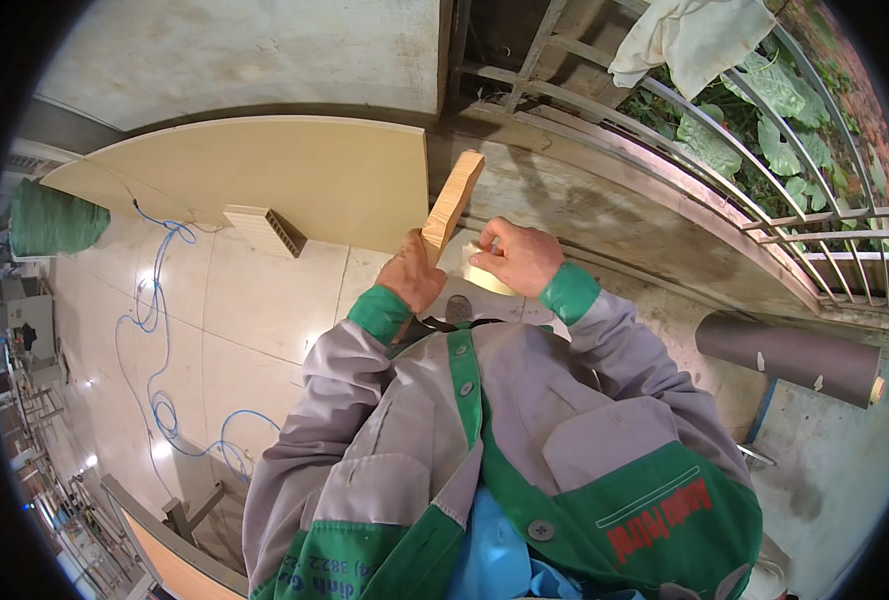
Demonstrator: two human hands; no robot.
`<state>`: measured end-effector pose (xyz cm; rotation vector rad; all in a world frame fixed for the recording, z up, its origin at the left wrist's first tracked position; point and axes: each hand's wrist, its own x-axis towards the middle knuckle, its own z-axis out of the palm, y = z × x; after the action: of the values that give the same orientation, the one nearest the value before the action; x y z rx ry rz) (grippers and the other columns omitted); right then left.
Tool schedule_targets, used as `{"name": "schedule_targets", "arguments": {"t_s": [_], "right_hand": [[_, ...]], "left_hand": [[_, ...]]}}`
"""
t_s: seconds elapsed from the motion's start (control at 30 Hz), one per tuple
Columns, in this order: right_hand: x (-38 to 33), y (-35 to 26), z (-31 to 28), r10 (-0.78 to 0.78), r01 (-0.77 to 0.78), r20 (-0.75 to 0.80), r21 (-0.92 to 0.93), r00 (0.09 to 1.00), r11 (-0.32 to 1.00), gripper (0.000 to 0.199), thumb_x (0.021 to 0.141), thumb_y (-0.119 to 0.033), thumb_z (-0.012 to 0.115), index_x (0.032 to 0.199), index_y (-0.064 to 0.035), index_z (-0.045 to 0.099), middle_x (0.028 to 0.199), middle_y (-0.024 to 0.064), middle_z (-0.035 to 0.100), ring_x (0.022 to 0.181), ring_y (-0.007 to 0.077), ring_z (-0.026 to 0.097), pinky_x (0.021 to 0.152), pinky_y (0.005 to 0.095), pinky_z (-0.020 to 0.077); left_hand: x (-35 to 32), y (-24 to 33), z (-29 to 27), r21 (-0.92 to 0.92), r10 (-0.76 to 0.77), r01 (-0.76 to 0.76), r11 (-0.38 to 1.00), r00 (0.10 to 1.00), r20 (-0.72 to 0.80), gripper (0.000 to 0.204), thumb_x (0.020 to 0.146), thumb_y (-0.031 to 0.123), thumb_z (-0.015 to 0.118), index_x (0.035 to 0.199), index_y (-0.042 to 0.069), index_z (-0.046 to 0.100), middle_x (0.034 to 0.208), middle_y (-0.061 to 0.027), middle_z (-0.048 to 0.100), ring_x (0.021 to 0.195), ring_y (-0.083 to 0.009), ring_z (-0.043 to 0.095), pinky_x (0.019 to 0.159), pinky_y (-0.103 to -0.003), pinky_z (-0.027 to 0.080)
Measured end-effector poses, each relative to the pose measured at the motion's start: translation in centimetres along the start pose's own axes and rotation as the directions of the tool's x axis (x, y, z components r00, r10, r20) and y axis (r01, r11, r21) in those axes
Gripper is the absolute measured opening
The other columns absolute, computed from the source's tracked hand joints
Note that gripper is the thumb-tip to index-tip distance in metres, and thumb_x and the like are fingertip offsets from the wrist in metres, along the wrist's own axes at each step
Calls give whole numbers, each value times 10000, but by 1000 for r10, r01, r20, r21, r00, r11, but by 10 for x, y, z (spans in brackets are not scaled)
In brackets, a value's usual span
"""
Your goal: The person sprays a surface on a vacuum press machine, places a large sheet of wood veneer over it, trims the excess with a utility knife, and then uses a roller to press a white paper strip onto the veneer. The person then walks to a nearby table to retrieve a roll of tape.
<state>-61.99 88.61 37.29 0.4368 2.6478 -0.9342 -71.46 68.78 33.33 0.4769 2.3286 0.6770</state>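
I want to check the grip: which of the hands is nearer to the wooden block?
Left. The left hand grips the wooden block at its lower end; the right hand is beside it, holding a pale strip.

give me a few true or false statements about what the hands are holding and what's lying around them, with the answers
1. The left hand grips a light wooden block that points up and away. True.
2. The right hand is empty and hangs open. False: its fingers pinch a pale sheet or strip beside the block.
3. A blue cable lies in loops on the tiled floor to the person's left. True.
4. A dark roll lies on the ground to the person's right. True.
5. The large flat board is bright red. False: it is a pale cream colour.
6. The railing has nothing on it. False: a white cloth hangs over it.
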Motion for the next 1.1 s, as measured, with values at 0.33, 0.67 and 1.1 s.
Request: {"name": "schedule_targets", "arguments": {"t_s": [0.33, 0.67, 1.1], "right_hand": [[21, 13, 9, -27, 45, -66, 277, 997, 960, 421, 942, -427, 681, 1102, -62, 545, 978, 155, 700, 911, 344, 683, 794, 444, 519], [47, -15, 25, 51, -54, -79, -25, 996, 998, 421, 871, -411, 712, 1063, -70, 557, 953, 145, 715, 906, 361, 692, 777, 487, 527], [52, -1, 21, 144, -146, -37, -41, 989, 988, 457, 885, -447, 714, 1086, -60, 578, 1022, 128, 729, 963, 340, 693, 812, 472, 527]], "left_hand": [[7, 4, 21, 36, -12, 13, 999, 1000, -15, 618, 803, 171, 662, 1326, -47, 415, 1056, -333, 693, 1029, -486, 680, 928, -520, 537], [18, 9, 37, 162, 30, -24, 986, 999, -32, 595, 808, 194, 653, 1303, -31, 413, 1155, -321, 665, 1080, -446, 678, 948, -480, 539], [22, -3, 53, -399, 133, -148, 905, 989, -66, 611, 1034, 457, 416, 1398, -33, 450, 1250, -334, 637, 1133, -492, 638, 970, -510, 507]]}}
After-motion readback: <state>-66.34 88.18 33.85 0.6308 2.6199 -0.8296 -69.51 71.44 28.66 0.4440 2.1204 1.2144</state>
